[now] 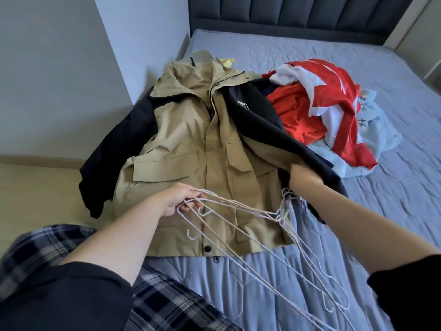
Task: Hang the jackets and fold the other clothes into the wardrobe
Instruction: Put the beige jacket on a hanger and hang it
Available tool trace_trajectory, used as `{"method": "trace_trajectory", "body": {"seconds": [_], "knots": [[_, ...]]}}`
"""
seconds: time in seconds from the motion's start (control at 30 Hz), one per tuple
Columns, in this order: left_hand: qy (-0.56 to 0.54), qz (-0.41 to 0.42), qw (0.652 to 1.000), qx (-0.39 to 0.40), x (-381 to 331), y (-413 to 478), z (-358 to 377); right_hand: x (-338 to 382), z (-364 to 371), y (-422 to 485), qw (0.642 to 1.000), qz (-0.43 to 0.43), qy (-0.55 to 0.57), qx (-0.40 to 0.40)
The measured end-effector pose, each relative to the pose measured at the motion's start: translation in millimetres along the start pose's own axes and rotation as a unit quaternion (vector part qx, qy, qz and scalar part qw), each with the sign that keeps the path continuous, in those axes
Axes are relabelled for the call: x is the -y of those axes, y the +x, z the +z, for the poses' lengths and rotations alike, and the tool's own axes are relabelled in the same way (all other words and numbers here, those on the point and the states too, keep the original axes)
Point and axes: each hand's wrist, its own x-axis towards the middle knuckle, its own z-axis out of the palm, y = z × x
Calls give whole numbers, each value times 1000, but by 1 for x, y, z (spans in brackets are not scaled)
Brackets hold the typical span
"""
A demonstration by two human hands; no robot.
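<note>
My left hand (177, 199) had its fingers curled round the shoulder end of a bundle of thin white wire hangers (241, 212), pinching several at once. They fanned out toward me over the mattress (358, 75), hooks tangled near the middle. My right hand (301, 179) reached to the open right front edge of the khaki jacket (191, 144). It was motion-blurred, and I could not tell whether those fingers had closed on the cloth or only touched it.

The jacket lay face up on the left part of the bed, collar away from me, hem nearest me, with black sleeves spread to either side and a dark lining showing where the front fell open. I judged it soft and limp but fairly bulky, with a smooth shell that would slide on wire. The best hold looked to be the collar or shoulders, feeding one hanger in through the neck. The hangers seemed light, springy and prone to snagging, so one needed separating first.

Just right of the jacket sat a heap of red and white clothes (317, 108) on a pale blue garment (377, 130), all unfolded.
</note>
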Motion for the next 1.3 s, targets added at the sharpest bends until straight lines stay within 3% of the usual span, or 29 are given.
{"method": "trace_trajectory", "body": {"seconds": [0.07,0.13,0.23,0.33,0.6,0.67,0.83,0.93,1.03,1.1,1.17,1.2,1.3], "knots": [[-65,20,997,-37,1,-3,-14,-16,1,0,987,24,-157,-3],[-134,34,988,-66,2,-7,-30,-12,2,-3,978,20,-208,-7],[-217,45,970,-104,6,-14,-50,17,-4,-2,999,35,-35,-14],[-252,54,956,-140,11,-23,-57,54,-14,2,994,15,112,0],[-329,71,922,-193,20,-38,-74,99,-19,-3,937,-102,300,146],[-340,76,915,-204,22,-41,-80,101,-17,-5,936,-138,277,168],[-353,84,908,-208,23,-39,-82,110,-10,-8,976,-143,166,22],[-354,79,906,-217,25,-36,-83,113,-15,-6,987,-123,103,-8],[-377,65,901,-205,29,-33,-89,112,-16,-4,984,-97,152,-7],[-312,51,918,-237,31,-30,-89,113,-18,-2,972,-87,218,12],[-120,56,942,-308,30,-29,-82,116,-20,-1,962,-85,257,25],[6,72,934,-349,30,-29,-78,118,-21,0,961,-91,262,19],[282,219,829,-430,21,-29,-63,123,-26,1,953,-119,280,10]]}}
